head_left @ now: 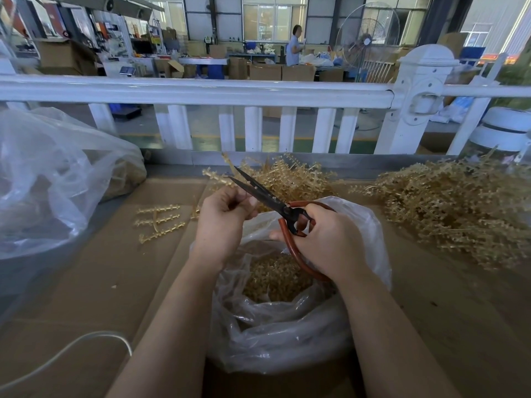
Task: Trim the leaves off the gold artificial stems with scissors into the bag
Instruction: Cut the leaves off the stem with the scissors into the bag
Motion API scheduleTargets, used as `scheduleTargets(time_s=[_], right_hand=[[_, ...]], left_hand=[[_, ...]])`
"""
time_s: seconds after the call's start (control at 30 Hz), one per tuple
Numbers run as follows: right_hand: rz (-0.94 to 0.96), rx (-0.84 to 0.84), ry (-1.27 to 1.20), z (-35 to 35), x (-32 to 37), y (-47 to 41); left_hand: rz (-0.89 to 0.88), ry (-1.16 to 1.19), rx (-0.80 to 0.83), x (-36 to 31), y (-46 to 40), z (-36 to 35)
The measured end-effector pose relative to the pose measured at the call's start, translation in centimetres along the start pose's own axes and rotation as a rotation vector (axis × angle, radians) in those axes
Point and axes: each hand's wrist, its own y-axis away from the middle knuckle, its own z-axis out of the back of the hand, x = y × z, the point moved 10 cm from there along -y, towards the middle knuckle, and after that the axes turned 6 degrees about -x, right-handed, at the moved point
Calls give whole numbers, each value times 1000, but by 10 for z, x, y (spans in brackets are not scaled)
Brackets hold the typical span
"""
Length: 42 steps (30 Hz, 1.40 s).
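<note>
My left hand (pixel 222 222) pinches a gold artificial stem (pixel 214 176) that points up and away over the table. My right hand (pixel 327 239) grips the red handles of black-bladed scissors (pixel 258 193), whose blades are parted around the stem just above my left fingers. Below both hands sits an open clear plastic bag (pixel 287 334) with several cut gold leaves (pixel 273 277) at its bottom. A trimmed gold stem piece (pixel 159 222) lies flat on the cardboard to the left.
A large heap of gold stems (pixel 454 208) lies at the right, a smaller pile (pixel 290 173) behind the scissors. A big clear bag (pixel 54 179) fills the left. Cardboard (pixel 100 282) covers the table; a white fence (pixel 201 93) runs behind. A white cable (pixel 71 349) crosses the lower left.
</note>
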Motion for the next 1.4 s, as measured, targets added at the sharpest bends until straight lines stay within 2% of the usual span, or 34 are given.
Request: scheduleTargets(time_s=[0.2,0.33,0.5,0.77,1.17,1.4], right_hand=[[-35,53,-97,-8,-7,1],[-196,91,-302,-16,-16,0],[-326,94,-545,-22,-22,-2],[-427,88,-600,-25,-30,-3],[-375,101,-628,-24,-22,-3],[-357,104,-592,-21,-18,-2]], left_hand=[[54,92,10,3,0,-2],[78,101,33,5,2,-7],[63,47,138,2,9,-24],[20,33,201,-1,13,-31],[44,71,209,2,13,-33],[28,64,149,1,11,-25]])
